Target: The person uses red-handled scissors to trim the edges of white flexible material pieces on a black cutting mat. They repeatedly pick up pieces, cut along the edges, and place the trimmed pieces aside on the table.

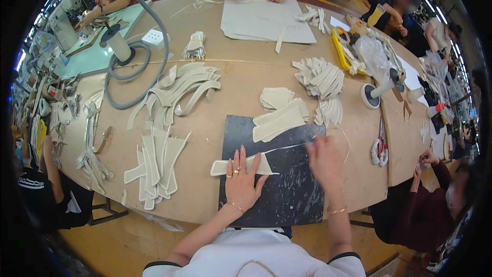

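Observation:
My left hand (243, 182) lies flat, fingers stretched, over a cream padded fabric piece (264, 165) on a black board (274, 205). From the piece's upper right corner a thin white cord (287, 147) runs taut up to my right hand (326, 160). That hand is slightly blurred, its fingertips pinched together at the cord's end. A short white end also sticks out at the piece's lower right corner. Just beyond, a stack of similar cream pieces (281, 119) overlaps the board's far edge.
Cream pieces lie in piles at the left (159, 166), far left (179, 90) and far right (320, 79). Red-handled scissors (380, 151) and a white post on a round base (376, 92) stand right. A grey hose (163, 36) curls at far left. Co-workers surround the table.

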Demonstrator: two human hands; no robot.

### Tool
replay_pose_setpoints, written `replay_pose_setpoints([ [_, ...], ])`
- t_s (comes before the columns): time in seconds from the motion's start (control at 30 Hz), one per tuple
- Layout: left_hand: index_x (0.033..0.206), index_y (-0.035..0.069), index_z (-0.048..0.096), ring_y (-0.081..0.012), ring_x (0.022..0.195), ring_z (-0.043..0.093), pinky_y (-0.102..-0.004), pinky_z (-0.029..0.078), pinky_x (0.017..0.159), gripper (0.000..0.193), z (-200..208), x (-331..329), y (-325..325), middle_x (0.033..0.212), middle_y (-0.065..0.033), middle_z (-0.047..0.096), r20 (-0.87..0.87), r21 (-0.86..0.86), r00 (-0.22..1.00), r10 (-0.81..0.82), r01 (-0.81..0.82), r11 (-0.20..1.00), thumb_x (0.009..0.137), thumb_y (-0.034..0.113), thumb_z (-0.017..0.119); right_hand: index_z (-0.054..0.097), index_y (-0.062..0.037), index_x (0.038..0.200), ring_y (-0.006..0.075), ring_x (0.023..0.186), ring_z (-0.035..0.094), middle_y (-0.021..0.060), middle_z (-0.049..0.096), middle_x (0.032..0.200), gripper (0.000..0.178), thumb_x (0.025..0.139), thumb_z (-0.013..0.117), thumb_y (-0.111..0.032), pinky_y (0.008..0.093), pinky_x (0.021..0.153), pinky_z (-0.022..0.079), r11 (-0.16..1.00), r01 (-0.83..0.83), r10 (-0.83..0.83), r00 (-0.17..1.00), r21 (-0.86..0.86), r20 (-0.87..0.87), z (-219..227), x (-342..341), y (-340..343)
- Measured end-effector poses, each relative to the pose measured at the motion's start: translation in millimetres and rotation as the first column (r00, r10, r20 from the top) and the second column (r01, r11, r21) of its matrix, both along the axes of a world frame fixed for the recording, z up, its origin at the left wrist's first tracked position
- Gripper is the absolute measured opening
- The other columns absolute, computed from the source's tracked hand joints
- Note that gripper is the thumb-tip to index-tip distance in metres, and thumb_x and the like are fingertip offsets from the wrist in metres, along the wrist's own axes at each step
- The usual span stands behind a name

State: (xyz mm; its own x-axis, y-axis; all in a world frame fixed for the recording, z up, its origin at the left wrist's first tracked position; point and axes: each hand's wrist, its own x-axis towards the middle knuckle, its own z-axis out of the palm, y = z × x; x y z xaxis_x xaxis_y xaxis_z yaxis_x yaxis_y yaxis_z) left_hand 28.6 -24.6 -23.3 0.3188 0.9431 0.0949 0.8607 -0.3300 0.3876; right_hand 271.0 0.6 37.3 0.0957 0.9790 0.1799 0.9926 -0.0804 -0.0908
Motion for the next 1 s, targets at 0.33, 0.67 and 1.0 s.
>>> replay_pose_setpoints([
  [0.33, 0.149, 0.019, 0.043, -0.041, 0.144, 0.026, -0.0509, 0.02, 0.115, 0.061, 6, -1, 3, 0.157, -0.027, 0.024, 0.023, -0.053, 1.0, -0.011, 0.012, 0.999, 0.095, 0.043, 0.056, 0.067, -0.0051, 0.116, 0.0215, 0.069, 0.063, 0.0073, 0.062, 0.096, 0.032, 0.089, 0.069, -0.021, 0.0325, 0.057, 0.047, 0.975, -0.077, 0.09, 0.994, 0.21, -0.055, -38, -88, -22],
  [0.67, 0.148, 0.021, 0.044, -0.0379, 0.144, 0.028, -0.0482, 0.02, 0.115, 0.06, 6, -1, 3, 0.157, -0.0252, 0.027, 0.062, -0.04, 0.998, 0.008, -0.006, 0.999, 0.093, 0.042, 0.058, 0.069, -0.0086, 0.113, 0.0206, 0.061, 0.063, 0.0052, 0.062, 0.092, 0.025, 0.089, 0.068, -0.018, 0.0313, 0.056, 0.051, 0.983, -0.039, 0.063, 0.99, 0.179, -0.129, -46, -85, -19],
  [1.0, 0.149, 0.021, 0.042, -0.0398, 0.136, 0.038, -0.0501, 0.027, 0.109, 0.064, 19, -55, 1, 0.155, -0.0235, 0.03, 0.124, -0.032, 0.968, 0.217, -0.215, 0.976, 0.091, 0.038, 0.063, 0.057, -0.0077, 0.13, 0.0261, 0.102, 0.062, 0.015, 0.059, 0.115, 0.057, 0.083, 0.078, -0.03, 0.0389, 0.084, 0.052, 0.986, 0.166, -0.141, 0.828, -0.002, -0.543, -9, -43, -18],
])
